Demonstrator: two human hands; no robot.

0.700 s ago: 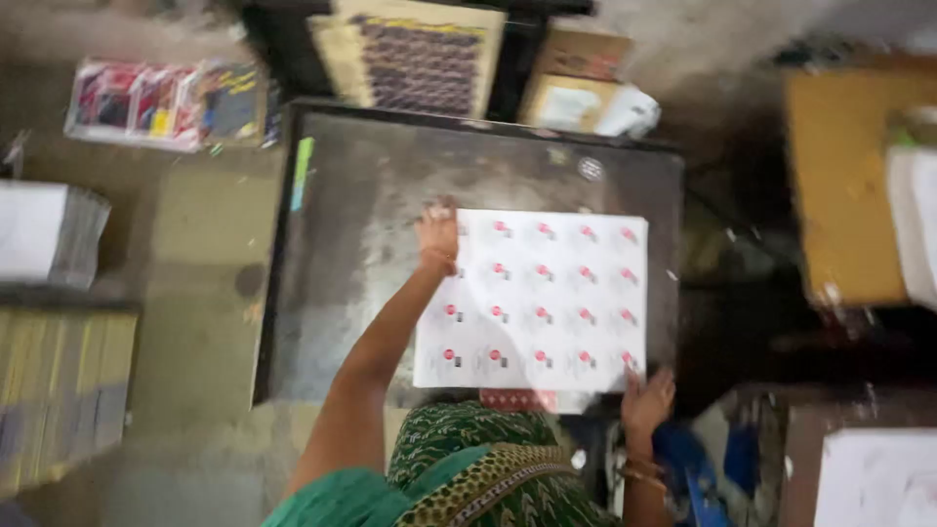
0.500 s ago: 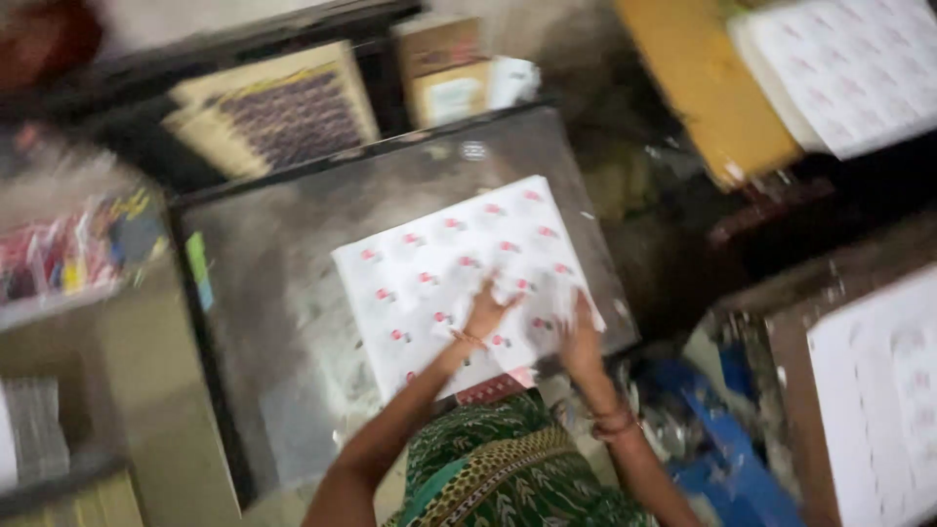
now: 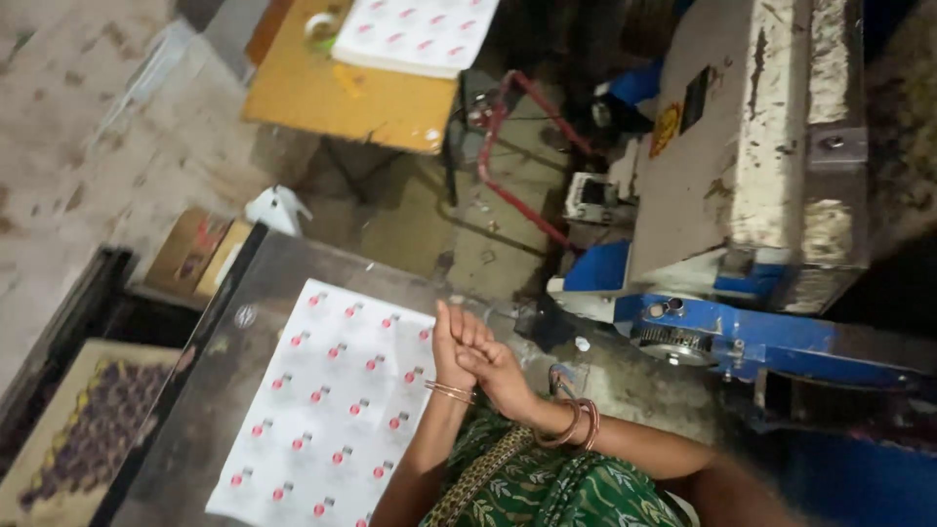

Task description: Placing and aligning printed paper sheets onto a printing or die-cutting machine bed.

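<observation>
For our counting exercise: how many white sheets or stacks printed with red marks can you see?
2. One printed sheet lies on the dark metal table beside the hands; another stack sits on the yellow table at top. More may be out of frame.

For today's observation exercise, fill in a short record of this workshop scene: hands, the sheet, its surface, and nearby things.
Left hand: raised, pressed against the right, empty
Right hand: touching the left, empty
Printed sheet: white, rows of red marks, flat
Surface: dark metal table
Beside: blue and grey machine
Far end: yellow table with a stack of sheets
</observation>
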